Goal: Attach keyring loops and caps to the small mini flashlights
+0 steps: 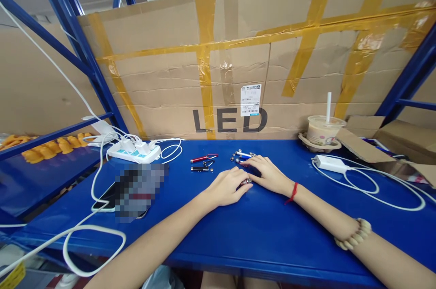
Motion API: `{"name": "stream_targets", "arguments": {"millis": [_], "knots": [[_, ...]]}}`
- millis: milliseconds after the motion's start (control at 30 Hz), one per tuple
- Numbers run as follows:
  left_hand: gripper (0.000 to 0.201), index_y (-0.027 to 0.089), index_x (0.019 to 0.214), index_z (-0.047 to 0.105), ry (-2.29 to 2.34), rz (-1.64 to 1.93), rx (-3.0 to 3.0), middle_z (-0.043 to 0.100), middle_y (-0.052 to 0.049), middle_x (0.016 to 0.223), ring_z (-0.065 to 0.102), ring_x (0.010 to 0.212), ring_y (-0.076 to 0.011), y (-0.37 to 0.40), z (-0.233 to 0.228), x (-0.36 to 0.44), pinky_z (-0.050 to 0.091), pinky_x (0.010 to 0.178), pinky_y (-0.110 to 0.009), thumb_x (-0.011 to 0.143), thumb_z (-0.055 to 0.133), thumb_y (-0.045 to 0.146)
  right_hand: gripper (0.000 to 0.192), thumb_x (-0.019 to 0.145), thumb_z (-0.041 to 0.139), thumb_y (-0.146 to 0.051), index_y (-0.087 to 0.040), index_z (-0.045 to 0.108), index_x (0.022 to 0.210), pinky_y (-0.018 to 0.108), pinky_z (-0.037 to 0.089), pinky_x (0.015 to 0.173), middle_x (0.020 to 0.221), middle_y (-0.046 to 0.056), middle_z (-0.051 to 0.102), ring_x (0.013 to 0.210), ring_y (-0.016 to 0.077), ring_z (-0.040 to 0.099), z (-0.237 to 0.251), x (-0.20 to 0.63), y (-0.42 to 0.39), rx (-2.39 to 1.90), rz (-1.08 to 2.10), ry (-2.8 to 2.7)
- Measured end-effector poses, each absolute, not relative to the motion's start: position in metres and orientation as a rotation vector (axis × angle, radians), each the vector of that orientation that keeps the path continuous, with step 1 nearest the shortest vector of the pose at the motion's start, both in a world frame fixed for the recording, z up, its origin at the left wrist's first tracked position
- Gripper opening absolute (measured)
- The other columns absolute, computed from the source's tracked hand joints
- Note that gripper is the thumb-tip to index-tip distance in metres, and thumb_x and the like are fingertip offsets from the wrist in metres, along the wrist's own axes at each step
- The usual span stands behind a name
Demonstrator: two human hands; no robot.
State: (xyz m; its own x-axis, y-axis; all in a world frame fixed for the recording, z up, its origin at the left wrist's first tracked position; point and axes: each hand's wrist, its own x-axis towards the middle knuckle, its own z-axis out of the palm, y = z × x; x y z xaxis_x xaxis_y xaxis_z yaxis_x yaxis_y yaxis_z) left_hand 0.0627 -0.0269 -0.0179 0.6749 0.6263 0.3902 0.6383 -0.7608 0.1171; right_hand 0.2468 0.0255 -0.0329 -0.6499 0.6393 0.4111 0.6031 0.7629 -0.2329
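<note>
Shiny little metal piece (pixel 246 181) in the left hand (pixel 229 186), low over the middle of a blue tabletop (pixel 289 234). That hand is curled nearly closed, thumb and fingertips pinching the piece, a grip that seems suited to something so small. Beside it the right hand (pixel 267 173) is half open, palm down, its fingers reaching toward a cluster of small parts and a blue tube (pixel 244 155); whether it has hold of anything is hidden from this angle. To the left of the cluster, a red tube (pixel 199 159) and a black tube (pixel 199 169) lie roughly parallel, well apart from the cluster, perhaps to keep them sorted yet within easy reach.
</note>
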Motion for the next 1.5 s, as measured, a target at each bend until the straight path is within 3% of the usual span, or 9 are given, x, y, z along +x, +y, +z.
{"name": "stream_targets", "arguments": {"millis": [233,633,833,1233,1367,1500], "knots": [[0.026,0.017,0.078,0.047,-1.447,-0.827,-2.618,0.054,-0.002,0.077,0.051,0.073,-0.0147,-0.021,-0.022,0.060,0.039,0.065,-0.026,0.091,0.031,0.033,0.016,0.082,0.057,-0.027,-0.022,0.062,0.096,0.031,0.038,0.073,0.086,0.002,0.064,0.084,0.0185,0.056,-0.034,0.248,0.027,-1.010,0.137,-2.389],[0.011,0.018,0.073,0.039,-1.646,-0.944,-2.524,0.052,0.001,0.072,0.050,0.067,-0.0131,-0.019,-0.023,0.062,0.037,0.060,-0.024,0.083,0.041,0.024,0.009,0.078,0.057,-0.021,-0.022,0.066,0.076,0.025,0.042,0.068,0.083,0.000,0.063,0.081,0.0159,0.056,-0.027,0.245,0.017,-1.161,0.076,-2.368],[0.006,0.019,0.078,0.040,-1.652,-0.942,-2.531,0.054,0.000,0.076,0.052,0.071,-0.0134,-0.017,-0.024,0.061,0.038,0.063,-0.024,0.083,0.038,0.018,0.006,0.077,0.059,-0.019,-0.020,0.064,0.077,0.024,0.042,0.064,0.081,0.000,0.061,0.079,0.0152,0.056,-0.028,0.244,0.017,-1.108,0.155,-2.380],[0.008,0.019,0.077,0.036,-1.693,-0.908,-2.592,0.052,0.001,0.075,0.052,0.069,-0.0137,-0.017,-0.023,0.063,0.038,0.062,-0.025,0.083,0.036,0.025,0.009,0.081,0.057,-0.023,-0.021,0.064,0.087,0.023,0.042,0.071,0.087,0.001,0.061,0.086,0.0150,0.056,-0.021,0.247,0.014,-1.076,0.145,-2.398],[0.006,0.020,0.079,0.035,-1.742,-0.845,-2.607,0.052,0.001,0.076,0.053,0.070,-0.0136,-0.018,-0.020,0.064,0.037,0.060,-0.024,0.082,0.037,0.024,0.014,0.085,0.052,-0.029,-0.022,0.064,0.088,0.024,0.040,0.069,0.091,0.002,0.060,0.087,0.0158,0.055,-0.011,0.262,0.023,-1.345,-0.078,-2.293],[0.006,0.020,0.079,0.035,-1.769,-0.816,-2.620,0.053,0.002,0.077,0.053,0.067,-0.0129,-0.019,-0.019,0.065,0.034,0.054,-0.022,0.082,0.037,0.024,0.020,0.084,0.051,-0.027,-0.021,0.061,0.101,0.029,0.038,0.077,0.101,0.005,0.058,0.096,0.0195,0.053,-0.006,0.297,0.040,-1.836,-0.366,-2.098]]}}
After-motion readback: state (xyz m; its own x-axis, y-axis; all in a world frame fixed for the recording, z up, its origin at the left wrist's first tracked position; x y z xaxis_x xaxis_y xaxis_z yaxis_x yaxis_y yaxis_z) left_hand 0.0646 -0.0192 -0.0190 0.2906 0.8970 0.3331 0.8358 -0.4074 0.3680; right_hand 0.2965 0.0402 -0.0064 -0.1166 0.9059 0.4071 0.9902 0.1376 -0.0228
